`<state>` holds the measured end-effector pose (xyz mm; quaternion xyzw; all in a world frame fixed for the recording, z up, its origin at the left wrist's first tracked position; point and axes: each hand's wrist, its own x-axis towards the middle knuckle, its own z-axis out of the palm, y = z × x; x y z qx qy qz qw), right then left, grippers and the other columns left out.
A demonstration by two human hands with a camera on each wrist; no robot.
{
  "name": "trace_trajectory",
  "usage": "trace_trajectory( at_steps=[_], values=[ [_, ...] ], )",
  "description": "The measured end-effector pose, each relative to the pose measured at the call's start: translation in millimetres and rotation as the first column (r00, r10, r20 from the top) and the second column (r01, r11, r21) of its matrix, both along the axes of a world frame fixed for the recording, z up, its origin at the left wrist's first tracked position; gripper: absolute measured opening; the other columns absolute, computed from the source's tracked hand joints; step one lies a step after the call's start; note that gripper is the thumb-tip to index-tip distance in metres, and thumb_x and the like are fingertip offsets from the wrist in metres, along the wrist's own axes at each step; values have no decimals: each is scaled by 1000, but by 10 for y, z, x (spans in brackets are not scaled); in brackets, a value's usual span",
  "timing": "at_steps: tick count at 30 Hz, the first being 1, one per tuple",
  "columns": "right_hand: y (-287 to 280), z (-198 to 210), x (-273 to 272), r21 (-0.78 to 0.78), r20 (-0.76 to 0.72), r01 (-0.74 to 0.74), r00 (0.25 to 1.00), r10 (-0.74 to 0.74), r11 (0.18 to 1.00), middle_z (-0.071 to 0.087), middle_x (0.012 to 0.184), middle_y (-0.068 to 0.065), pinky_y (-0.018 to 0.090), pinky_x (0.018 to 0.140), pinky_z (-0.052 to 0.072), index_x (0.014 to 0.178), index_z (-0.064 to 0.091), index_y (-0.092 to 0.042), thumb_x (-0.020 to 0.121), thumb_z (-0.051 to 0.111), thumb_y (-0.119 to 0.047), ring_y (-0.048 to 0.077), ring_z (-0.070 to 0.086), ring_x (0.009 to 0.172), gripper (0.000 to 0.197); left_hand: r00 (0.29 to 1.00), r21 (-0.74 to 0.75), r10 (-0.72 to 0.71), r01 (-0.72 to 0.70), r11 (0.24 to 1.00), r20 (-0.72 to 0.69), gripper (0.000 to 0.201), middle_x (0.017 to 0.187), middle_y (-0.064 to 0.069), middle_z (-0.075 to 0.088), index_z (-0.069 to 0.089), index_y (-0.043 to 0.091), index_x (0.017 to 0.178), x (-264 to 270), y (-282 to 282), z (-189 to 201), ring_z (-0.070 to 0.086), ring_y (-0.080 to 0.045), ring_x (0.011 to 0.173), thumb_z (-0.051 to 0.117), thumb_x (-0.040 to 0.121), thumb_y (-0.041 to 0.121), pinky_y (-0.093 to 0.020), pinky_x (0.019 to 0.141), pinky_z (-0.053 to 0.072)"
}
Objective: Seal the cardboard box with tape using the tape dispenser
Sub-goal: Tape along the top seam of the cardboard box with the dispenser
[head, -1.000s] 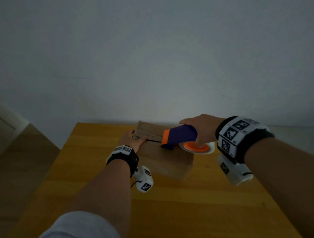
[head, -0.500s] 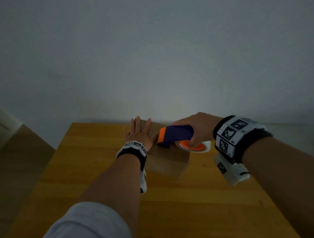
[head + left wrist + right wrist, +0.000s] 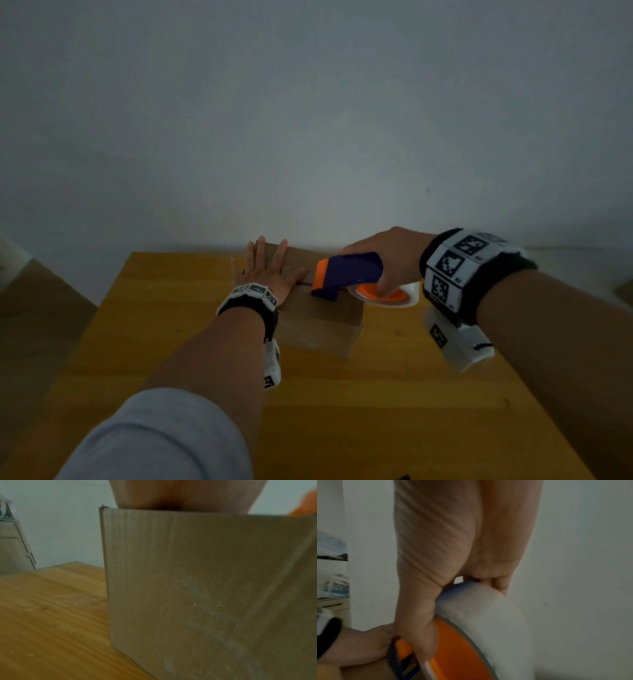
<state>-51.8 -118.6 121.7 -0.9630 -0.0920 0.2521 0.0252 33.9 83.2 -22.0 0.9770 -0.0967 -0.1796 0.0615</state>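
A brown cardboard box [image 3: 322,325] sits near the far end of the wooden table [image 3: 376,428]. My left hand [image 3: 265,270] lies flat on the box's top, fingers straight and spread, pressing the flaps down. My right hand [image 3: 387,253] grips a blue and orange tape dispenser [image 3: 346,274] with a white tape roll [image 3: 407,298], its nose touching the box top beside my left thumb. The left wrist view shows the box's side [image 3: 197,588] close up with the palm [image 3: 180,493] on its top edge. In the right wrist view my fingers [image 3: 423,635] curl round the dispenser [image 3: 453,649] and the tape roll [image 3: 496,615].
The table's far edge [image 3: 191,255] meets a pale wall just behind the box. A cabinet [image 3: 12,547] stands off the table's left. Bare tabletop lies in front of the box and to both sides.
My left hand went from gripping a raised flap to lying flat on the closed top. The dispenser has shifted slightly left along the top, staying beside the left hand.
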Motion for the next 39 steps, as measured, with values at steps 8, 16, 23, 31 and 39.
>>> trace_trajectory(
  at_steps=[8, 16, 23, 31, 39],
  values=[
    [-387, 132, -240, -47, 4, 73, 997, -73, 996, 51, 134, -3, 24, 79, 34, 146, 31, -36, 80, 69, -17, 8, 39, 95, 79, 1000, -10, 15, -15, 1000, -14, 77, 157, 4, -27, -13, 46, 146, -2, -52, 5, -22, -21, 147, 18, 83, 77, -54, 118, -7],
    [-398, -61, -242, -75, 42, 12, 999, -9, 997, 59, 126, -3, 27, 76, 37, 144, 32, -38, 78, 70, -17, 10, 43, 89, 79, 1000, -17, 17, -17, 1000, 16, 81, 158, 3, -24, -11, 45, 147, -25, -46, 8, -20, -22, 147, 17, 79, 81, -56, 118, -5],
    [-461, -124, -172, -85, 39, 16, 999, -12, 996, 58, 129, -3, 28, 77, 40, 144, 33, -38, 76, 72, -17, 12, 44, 94, 81, 993, 63, -69, 63, 996, 94, 98, 159, 0, -23, -15, 41, 147, -128, -272, 4, -19, -24, 147, 17, 68, 90, -57, 116, -8],
    [-512, -168, -126, -54, 33, 24, 999, -23, 998, 61, 125, -2, 33, 85, 47, 141, 37, -37, 75, 72, -17, 19, 56, 103, 78, 973, -1, -220, 220, 975, 72, 75, 158, 3, -25, -15, 44, 146, -217, -632, -70, -21, -23, 147, 15, 84, 75, -56, 118, -8],
    [-534, -236, -86, -60, 54, 54, 997, -51, 997, 59, 127, -5, 35, 91, 47, 141, 36, -38, 76, 72, -20, 21, 56, 112, 77, 997, 74, -78, 76, 994, 21, 84, 159, 2, -23, -13, 38, 149, 51, -32, 51, -19, -24, 147, 25, 84, 75, -56, 118, -4]
  ],
)
